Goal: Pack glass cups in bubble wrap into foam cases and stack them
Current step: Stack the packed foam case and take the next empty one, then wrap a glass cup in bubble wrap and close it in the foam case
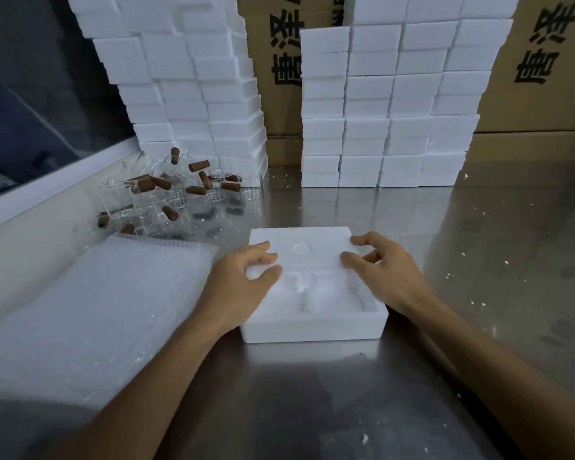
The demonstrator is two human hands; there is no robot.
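Note:
A white foam case (312, 327) lies on the steel table in front of me, its moulded hollow showing in the near half. Its foam lid (316, 239), marked with a round dimple, covers the far half. My left hand (236, 280) grips the lid's left edge between thumb and fingers. My right hand (385, 270) pinches the lid's right edge with thumb and index finger. A pile of bubble wrap sheets (113, 293) lies to the left. Behind it stand several clear glass cups (166, 200) with brown handles, crowded together.
Tall stacks of foam cases rise at the back left (193, 78) and back right (395, 111), with printed cardboard boxes (545, 94) behind them. White foam crumbs dot the steel table (312, 393). A white ledge (47, 190) runs along the left.

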